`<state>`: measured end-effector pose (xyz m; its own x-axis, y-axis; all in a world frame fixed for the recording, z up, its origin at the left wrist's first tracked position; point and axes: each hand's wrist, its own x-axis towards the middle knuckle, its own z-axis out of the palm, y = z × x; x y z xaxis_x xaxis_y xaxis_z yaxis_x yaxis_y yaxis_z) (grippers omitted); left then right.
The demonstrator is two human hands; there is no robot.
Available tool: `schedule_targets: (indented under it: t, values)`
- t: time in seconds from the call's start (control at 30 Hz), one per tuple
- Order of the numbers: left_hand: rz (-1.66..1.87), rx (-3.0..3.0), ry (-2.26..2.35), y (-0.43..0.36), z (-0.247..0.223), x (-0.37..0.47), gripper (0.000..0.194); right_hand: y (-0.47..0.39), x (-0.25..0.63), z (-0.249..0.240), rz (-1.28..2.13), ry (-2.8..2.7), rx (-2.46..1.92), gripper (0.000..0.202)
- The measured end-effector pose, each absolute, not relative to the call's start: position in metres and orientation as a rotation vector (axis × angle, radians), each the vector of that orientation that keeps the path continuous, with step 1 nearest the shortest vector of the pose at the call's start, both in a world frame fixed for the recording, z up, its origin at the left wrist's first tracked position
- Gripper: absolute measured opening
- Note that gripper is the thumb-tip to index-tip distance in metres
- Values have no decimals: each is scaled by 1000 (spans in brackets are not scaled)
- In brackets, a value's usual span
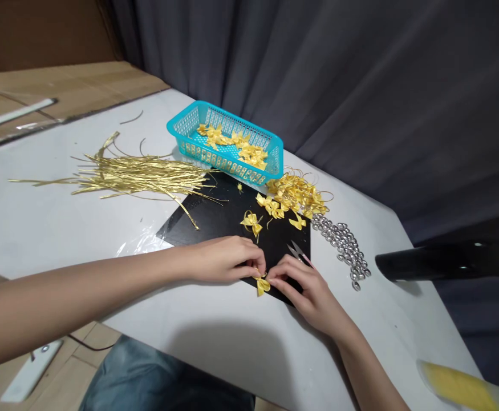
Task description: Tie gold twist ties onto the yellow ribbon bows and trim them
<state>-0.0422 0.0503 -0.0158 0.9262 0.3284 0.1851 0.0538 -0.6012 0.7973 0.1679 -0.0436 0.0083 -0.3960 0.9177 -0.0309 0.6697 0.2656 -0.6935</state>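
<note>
A small yellow ribbon bow point(263, 286) is pinched between my two hands at the near edge of a black mat point(232, 211). My left hand point(232, 260) has its thumb and fingertips closed on the bow's upper left side. From the right, my right hand point(304, 285) pinches the bow's right edge. Scissors point(298, 251) lie just beyond my right fingers, partly covered by them. A finished-looking bow with a gold tie point(252, 223) rests on the mat beyond my left hand, and more bows point(272, 206) lie farther back.
Gold twist ties point(142, 174) spread at the left. Behind the mat stands a turquoise basket point(226, 168) holding yellow bows. Looped bows point(303, 194) are heaped beside it, near silver beads point(343, 242). A black cylindrical object point(437, 261) juts over the table's right side.
</note>
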Motion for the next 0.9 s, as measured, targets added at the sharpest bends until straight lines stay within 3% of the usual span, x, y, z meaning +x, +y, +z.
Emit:
schedule_targets:
  t: [0.73,0.9]
  values:
    - [488,2069,336,48,-11,-44,10,-41,167,6,989,-1942,-1477,16]
    - [572,1752,388,44,-8,-41,22,-42,165,1,1008,-1782,-1459,16]
